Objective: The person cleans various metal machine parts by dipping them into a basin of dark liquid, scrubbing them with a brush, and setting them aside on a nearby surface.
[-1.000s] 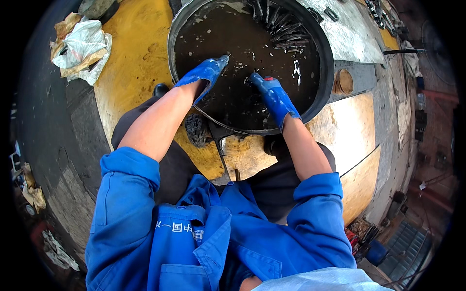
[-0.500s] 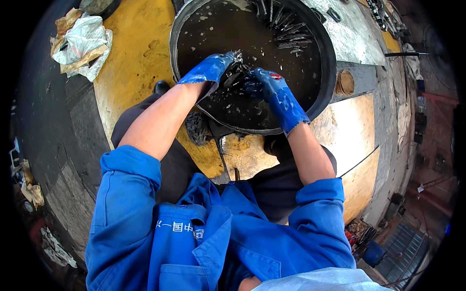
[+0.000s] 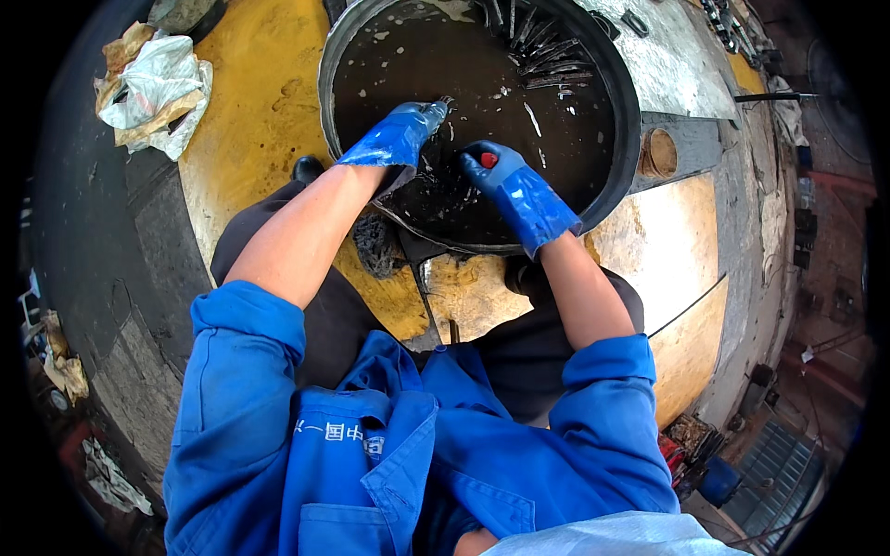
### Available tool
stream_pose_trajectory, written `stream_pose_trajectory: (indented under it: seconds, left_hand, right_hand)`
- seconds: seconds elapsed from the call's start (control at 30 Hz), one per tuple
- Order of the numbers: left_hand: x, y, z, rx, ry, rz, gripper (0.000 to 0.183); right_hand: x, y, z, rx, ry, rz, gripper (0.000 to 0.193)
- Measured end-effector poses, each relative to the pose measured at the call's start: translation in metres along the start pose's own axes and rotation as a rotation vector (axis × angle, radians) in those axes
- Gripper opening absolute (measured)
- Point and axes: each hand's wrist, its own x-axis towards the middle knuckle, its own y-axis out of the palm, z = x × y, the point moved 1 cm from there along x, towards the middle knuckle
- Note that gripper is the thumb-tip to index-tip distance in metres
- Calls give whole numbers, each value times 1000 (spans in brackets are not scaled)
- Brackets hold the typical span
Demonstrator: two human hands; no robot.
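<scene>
Both my hands wear blue rubber gloves over a large round tub [image 3: 629,176] of dark brown liquid. My left hand [image 3: 408,128] is closed at the near left part of the tub, and a small shiny grey bit shows at its fingertips. What it grips is mostly hidden. My right hand [image 3: 501,171], also closed, is just to the right and slightly nearer. A red end of a handle [image 3: 488,159] pokes out of its fist; the rest of that tool cannot be seen. Several thin dark metal pieces [image 3: 556,65] lean against the tub's far right wall.
A dark scrubby wad [image 3: 377,246] lies against the tub's near left side. To the right stands a rusty tin can [image 3: 659,154] on metal sheeting. Crumpled white and brown bags [image 3: 156,88] lie at the far left, beside a yellow floor sheet [image 3: 250,83].
My right hand has turned and moved slightly left and nearer, its red handle end now facing up. The dark shiny cluster between the hands has dropped lower or out of sight.
</scene>
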Motion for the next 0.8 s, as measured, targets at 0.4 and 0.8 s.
stream_pose_trajectory:
  seconds: [0.4, 0.8]
  left_hand:
    - [-6, 4, -17, -20, -16, 121, 43]
    - [13, 16, -2, 107, -64, 40, 37]
  right_hand:
    - [-13, 1, 13, -756, -184, -71, 36]
    - [-14, -2, 18, -727, -209, -138, 42]
